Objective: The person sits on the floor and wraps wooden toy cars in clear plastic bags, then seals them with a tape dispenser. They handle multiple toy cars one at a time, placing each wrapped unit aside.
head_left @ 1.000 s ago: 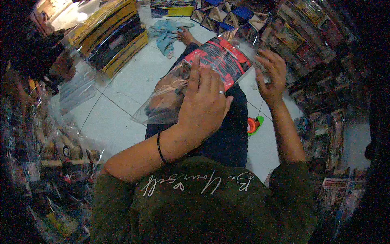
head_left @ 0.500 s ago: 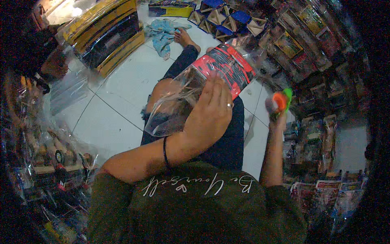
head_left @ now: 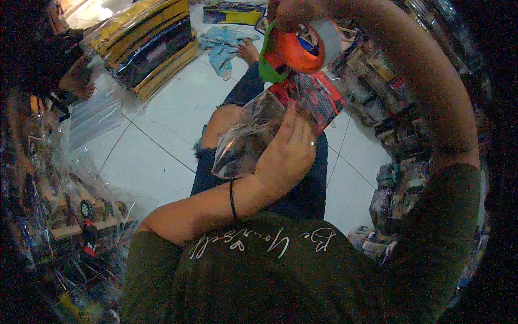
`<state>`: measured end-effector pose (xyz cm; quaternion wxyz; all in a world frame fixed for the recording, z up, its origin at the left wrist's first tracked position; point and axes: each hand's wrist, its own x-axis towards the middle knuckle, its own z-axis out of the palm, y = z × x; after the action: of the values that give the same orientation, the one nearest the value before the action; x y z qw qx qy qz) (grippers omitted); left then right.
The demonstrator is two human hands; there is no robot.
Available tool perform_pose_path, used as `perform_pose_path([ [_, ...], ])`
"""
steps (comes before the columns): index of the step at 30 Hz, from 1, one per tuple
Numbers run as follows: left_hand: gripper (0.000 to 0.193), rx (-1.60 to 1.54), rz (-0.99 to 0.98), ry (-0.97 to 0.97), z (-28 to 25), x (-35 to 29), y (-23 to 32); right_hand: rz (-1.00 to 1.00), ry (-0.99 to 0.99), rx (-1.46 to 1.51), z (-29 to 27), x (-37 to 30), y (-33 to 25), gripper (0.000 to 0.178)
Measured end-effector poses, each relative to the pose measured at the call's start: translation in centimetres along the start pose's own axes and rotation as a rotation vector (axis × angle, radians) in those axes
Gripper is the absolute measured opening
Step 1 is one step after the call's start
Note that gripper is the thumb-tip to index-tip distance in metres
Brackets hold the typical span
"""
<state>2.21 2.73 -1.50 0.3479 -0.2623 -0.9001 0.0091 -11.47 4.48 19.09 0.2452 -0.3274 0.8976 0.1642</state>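
Over my lap, my left hand (head_left: 286, 151) grips a red and black box (head_left: 318, 100) in a clear plastic bag. Its fingers lie over the near face of the box, and the thumb is hidden. The loose end of the bag (head_left: 243, 148) spreads to the left, crumpled, above my knee. My right hand (head_left: 294, 15) is closed on a green and orange tape dispenser (head_left: 307, 56) at the far side of the box. The dispenser overlaps the box's far edge in view; whether they touch, I cannot tell.
Wrapped goods are stacked along the right (head_left: 402, 124). Bagged wooden toys with wheels (head_left: 83, 213) lie at the left. A large yellow and black package (head_left: 151, 48) stands at far left, near another person's hand (head_left: 78, 83). A light blue cloth (head_left: 221, 48) lies on the tiled floor (head_left: 156, 146).
My right hand has swung the tape dispenser from the right side up and inward to the box's far edge. The left hand with the bagged box has shifted slightly right.
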Motion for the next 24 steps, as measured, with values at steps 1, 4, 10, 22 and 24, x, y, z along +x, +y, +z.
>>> perform_pose_path([
  [1,0.032,0.022,0.036,0.091,0.0,0.0,-0.2,0.005,0.038,-0.055,0.4,0.0,0.1,0.032],
  [4,0.03,0.0,-0.042,0.018,0.0,0.2,-0.2,0.036,0.134,0.079,3.8,-2.8,1.5,0.036],
  [10,0.036,0.021,0.018,0.026,-0.6,0.2,1.6,-0.007,0.871,0.038,15.9,-11.0,4.3,0.049],
  [22,0.053,-0.098,-0.104,-0.027,-0.3,0.6,1.1,0.185,0.875,0.224,27.5,-15.5,1.7,0.056],
  [24,0.054,-0.052,-0.062,0.07,-0.4,1.2,1.4,0.125,0.902,0.207,27.9,-12.5,2.8,0.048],
])
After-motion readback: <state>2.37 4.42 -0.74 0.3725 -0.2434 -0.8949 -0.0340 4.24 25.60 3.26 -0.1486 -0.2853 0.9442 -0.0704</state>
